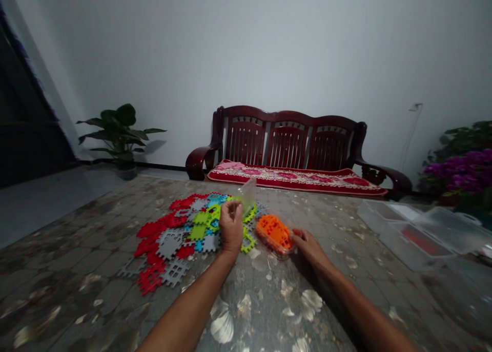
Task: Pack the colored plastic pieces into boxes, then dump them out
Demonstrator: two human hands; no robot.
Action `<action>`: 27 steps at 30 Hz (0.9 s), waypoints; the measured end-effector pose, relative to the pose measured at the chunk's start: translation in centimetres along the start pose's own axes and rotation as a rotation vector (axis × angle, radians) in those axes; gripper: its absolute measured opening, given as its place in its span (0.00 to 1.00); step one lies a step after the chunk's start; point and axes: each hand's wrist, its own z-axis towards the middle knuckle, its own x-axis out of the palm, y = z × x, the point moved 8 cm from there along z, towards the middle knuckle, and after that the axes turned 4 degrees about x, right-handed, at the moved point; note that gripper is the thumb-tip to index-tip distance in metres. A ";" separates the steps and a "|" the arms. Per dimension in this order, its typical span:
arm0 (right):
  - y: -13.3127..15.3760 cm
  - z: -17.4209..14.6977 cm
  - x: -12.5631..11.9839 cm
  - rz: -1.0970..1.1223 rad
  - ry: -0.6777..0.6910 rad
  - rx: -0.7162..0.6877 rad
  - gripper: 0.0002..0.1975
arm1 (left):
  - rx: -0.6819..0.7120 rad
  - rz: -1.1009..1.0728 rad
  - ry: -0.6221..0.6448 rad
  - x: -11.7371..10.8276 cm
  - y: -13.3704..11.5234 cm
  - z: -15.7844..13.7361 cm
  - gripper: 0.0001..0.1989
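My left hand (231, 228) is closed with its fingers pinched on a clear plastic lid (248, 194), which stands up on edge above the pile. With the fingers of my right hand (308, 245) I grip the right side of a clear plastic container (283, 253). Orange interlocking pieces (273, 231) lie inside that container, which rests on the table. Under and left of my left hand spreads a heap of flat notched pieces: red ones (154, 229), grey ones (170, 243), lime green ones (198, 232) and some blue. Part of the heap is hidden by my left hand.
A patterned cloth (246, 308) covers the table. Clear plastic boxes (403, 236) with lids stand at the right, one holding something red. Beyond the table is a dark wooden bench (290, 142) with a red runner. Potted plants (123, 129) flank it.
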 end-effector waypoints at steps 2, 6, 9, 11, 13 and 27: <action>0.5 -0.1 0.2 -0.001 0.007 0.023 0.16 | -0.022 -0.009 -0.057 -0.9 0.6 0.8 0.07; 2.0 -0.6 0.2 0.048 -0.075 -0.032 0.16 | -0.020 0.008 -0.084 -2.0 0.6 1.3 0.09; 2.8 -1.2 0.4 0.114 -0.144 -0.080 0.15 | 0.007 0.034 -0.035 -2.2 -0.1 0.9 0.08; 2.9 -1.4 0.7 0.164 -0.180 -0.068 0.14 | 0.026 0.049 0.007 -2.1 -0.5 0.5 0.07; 2.7 -1.4 1.3 0.209 -0.184 -0.020 0.13 | 0.040 0.065 0.037 -2.0 -0.8 0.1 0.07; 10.7 -1.4 2.8 -0.096 -0.391 -0.619 0.13 | 0.092 0.129 0.144 -1.8 -1.3 -1.2 0.03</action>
